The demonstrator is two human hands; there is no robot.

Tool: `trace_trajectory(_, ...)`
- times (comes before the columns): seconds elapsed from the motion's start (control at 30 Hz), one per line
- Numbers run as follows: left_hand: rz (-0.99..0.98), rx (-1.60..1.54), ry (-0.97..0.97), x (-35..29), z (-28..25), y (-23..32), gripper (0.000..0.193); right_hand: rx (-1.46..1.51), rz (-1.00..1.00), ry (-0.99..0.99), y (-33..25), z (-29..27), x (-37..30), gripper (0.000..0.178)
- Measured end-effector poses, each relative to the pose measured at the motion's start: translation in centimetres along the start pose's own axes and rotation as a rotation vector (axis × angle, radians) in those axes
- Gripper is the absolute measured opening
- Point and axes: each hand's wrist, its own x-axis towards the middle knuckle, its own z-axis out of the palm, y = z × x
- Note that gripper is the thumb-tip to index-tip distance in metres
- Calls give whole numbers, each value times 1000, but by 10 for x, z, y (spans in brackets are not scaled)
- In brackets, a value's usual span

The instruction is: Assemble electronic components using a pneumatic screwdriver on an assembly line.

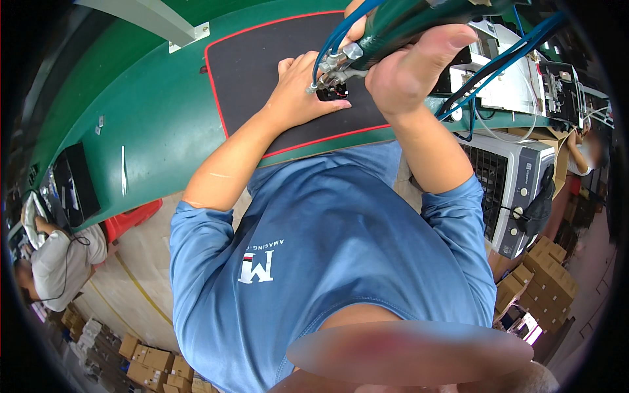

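My left hand [293, 90] rests on the black mat, its thumb and fingers around a small black part [339, 93] with a bit of red showing. Most of that part is hidden by the hand and by metal fittings. My right hand [407, 77] grips a thick dark green cylindrical power screwdriver [392, 29], thumb raised along its side. The tool leans over the mat, with its silver fittings [337, 60] and blue air hoses [327, 46] just above the left hand. Its tip, close to the black part, cannot be made out clearly.
The red-edged black mat [252, 78] lies on a green table [170, 144]. A grey post [154, 23] stands at the far left and a black bin [72, 183] at left. White equipment [508, 85] and an air cooler [521, 190] stand right. People work at both sides.
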Motion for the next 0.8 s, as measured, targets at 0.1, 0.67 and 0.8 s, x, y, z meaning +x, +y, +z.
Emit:
trace_trajectory(0.1,-5,7,-17,0,0,1,81,-79,-67,104,3,-1,-1,101)
trace_trajectory(0.67,67,64,70,-3,-5,0,80,-70,-43,-143,-43,-2,27,99)
trace_trajectory(0.8,20,94,6,3,-14,8,79,-41,-207,-117,-71,-11,24,93)
